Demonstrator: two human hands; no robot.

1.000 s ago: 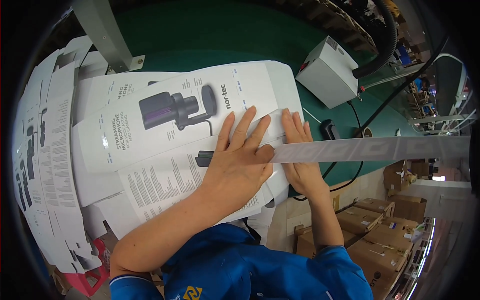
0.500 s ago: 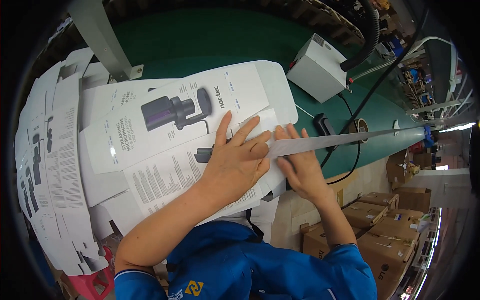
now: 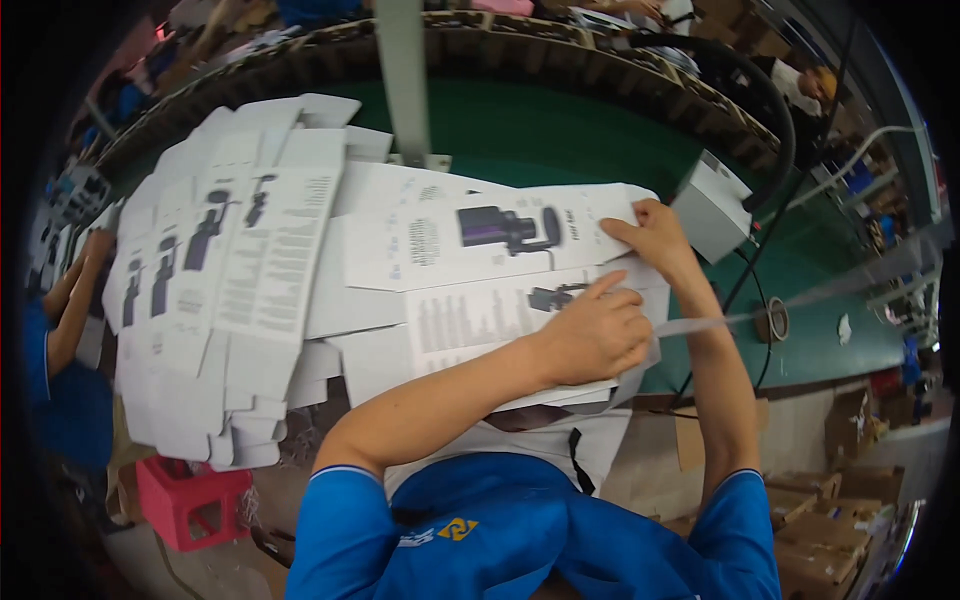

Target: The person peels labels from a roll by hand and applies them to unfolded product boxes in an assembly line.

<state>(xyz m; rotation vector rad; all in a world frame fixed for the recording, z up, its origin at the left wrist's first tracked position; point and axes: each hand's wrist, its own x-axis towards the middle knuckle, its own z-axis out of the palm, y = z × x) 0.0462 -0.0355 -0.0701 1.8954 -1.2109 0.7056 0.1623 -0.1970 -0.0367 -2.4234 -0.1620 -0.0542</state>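
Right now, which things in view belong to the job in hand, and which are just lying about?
Seemingly in the job:
printed white cardboard sheet, touched by the right hand
long translucent strip, running to the left hand
probably the printed white cardboard stack at left, untouched

Seemingly just lying about:
red plastic stool
brown cardboard cartons
pale box-shaped device
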